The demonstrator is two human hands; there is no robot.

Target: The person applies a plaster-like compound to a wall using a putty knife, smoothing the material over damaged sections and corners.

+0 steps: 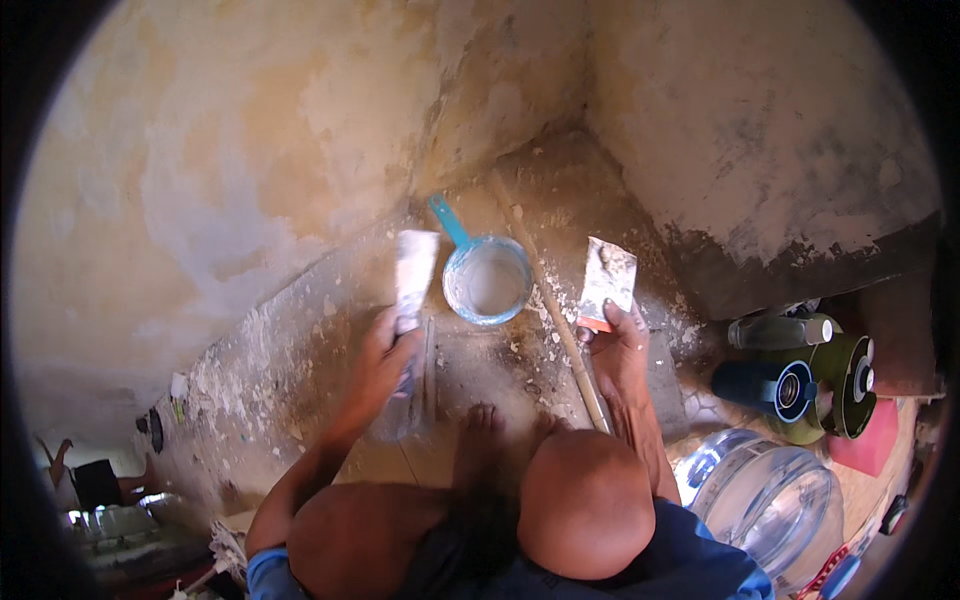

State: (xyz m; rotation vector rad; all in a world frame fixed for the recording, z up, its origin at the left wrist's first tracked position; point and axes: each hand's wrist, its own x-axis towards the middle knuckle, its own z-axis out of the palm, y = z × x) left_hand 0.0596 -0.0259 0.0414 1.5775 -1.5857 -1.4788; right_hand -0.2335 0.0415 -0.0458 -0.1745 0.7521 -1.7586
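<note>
At the bottom of the frame, bent knees (pixel 587 505) rise with bare feet (pixel 483 418) just beyond, a squat that seems to bring both arms low over the floor. In the middle left, the left hand (pixel 378 352) closes around the lower part of a scraper (pixel 415 268), fingers curled in; its pale, slightly blurred blade points up, presumably gripped low to leave the flat face free. Right of centre, the right hand (pixel 622 345) pinches a flat, white-smeared plate (pixel 608 275) by its red lower edge, thumb on the near face; the fingers behind are mostly hidden. That low hold likely keeps skin off the smeared part.

At the lower right stand large clear bottles (pixel 790 505), with a blue flask (pixel 748 388) beyond, apparently set aside from the working spot. Between and beyond the hands, a blue dipper (pixel 487 320) holds whitish paste (pixel 492 288), probably put there within reach of both; neither hand touches it. A long stick (pixel 560 325) slants beside it. Patchy walls (pixel 250 140) fill the top.
</note>
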